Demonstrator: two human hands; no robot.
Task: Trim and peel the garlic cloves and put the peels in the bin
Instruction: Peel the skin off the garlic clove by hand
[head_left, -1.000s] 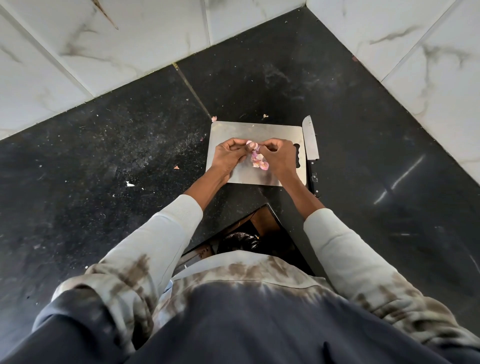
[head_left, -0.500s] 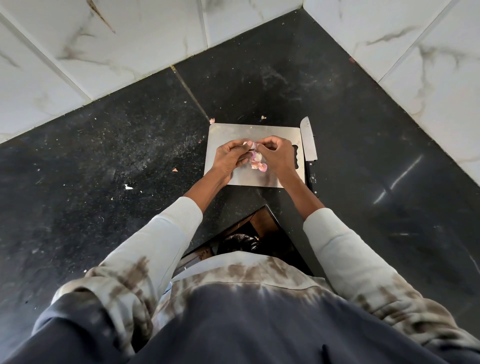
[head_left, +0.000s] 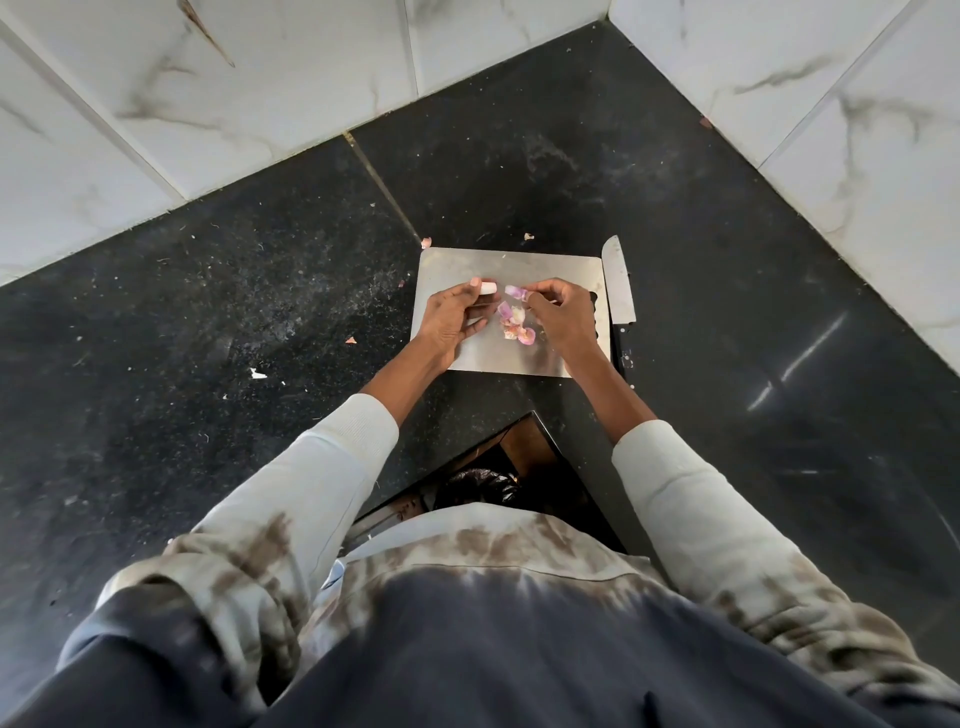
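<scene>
Over a steel cutting board (head_left: 550, 270) on the black counter, my left hand (head_left: 452, 317) pinches a pale peeled garlic clove (head_left: 488, 288) between thumb and fingertips. My right hand (head_left: 561, 312) holds a pink piece of peel (head_left: 515, 292) just to the right of the clove. A small heap of pink and white peels (head_left: 514, 325) lies on the board between the two hands. A knife (head_left: 617, 283) rests along the board's right edge, blade pointing away from me. No bin is clearly visible.
The black stone counter (head_left: 234, 312) fills a corner between white marbled wall tiles (head_left: 260, 78). Stray peel scraps (head_left: 426, 241) lie on it behind and left of the board. A dark opening (head_left: 498, 467) shows below the counter's edge near my body.
My hands, pressed together over the clove before, have drawn apart. The clove has stayed in the left hand and a strip of peel has come away in the right.
</scene>
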